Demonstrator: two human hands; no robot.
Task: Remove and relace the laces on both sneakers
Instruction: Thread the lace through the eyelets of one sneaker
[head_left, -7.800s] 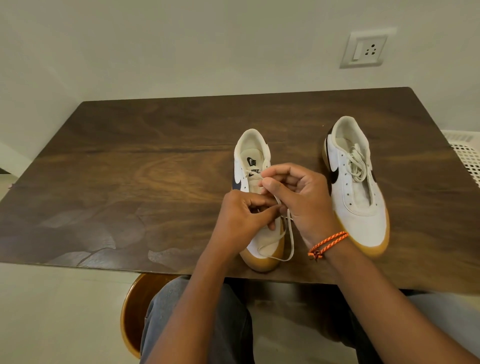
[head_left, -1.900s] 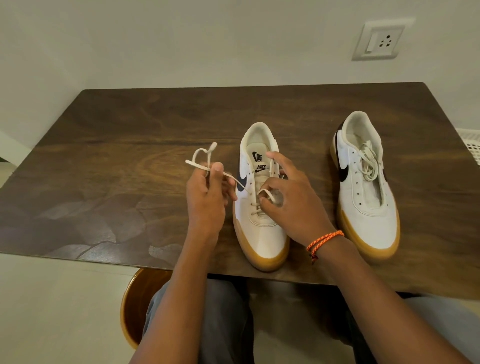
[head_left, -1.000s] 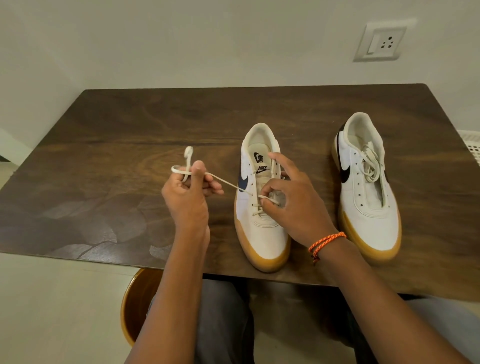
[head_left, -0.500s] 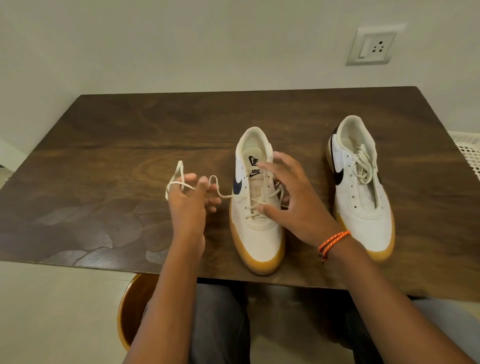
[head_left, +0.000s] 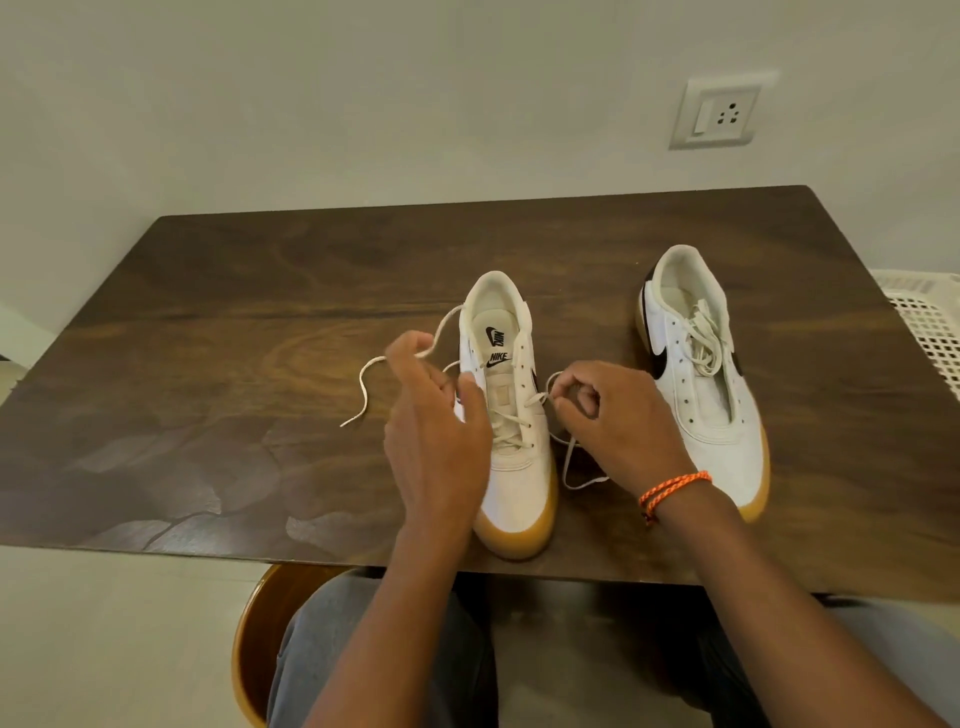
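Note:
Two white sneakers with gum soles stand on the dark wooden table (head_left: 208, 322). The near sneaker (head_left: 511, 467) sits at the front middle, its cream lace (head_left: 511, 415) crossed through the lower eyelets only. My left hand (head_left: 436, 431) is at its left side and pinches the left lace end (head_left: 363, 384), which trails loose over the table. My right hand (head_left: 613, 421) is at its right side, fingers closed on the right lace end, whose tail (head_left: 571, 467) loops down beside the shoe. The other sneaker (head_left: 701, 374) stands to the right with a loose bunch of lace on its tongue.
A white plastic basket (head_left: 930, 332) stands off the table's right edge. A wall socket (head_left: 719, 111) is on the wall behind. A round wooden stool (head_left: 260, 644) and my grey trousers show below the table's front edge.
My right hand left the sneaker's top and took hold of the right lace end. My left hand came in closer to the shoe with the left end, which now hangs slack.

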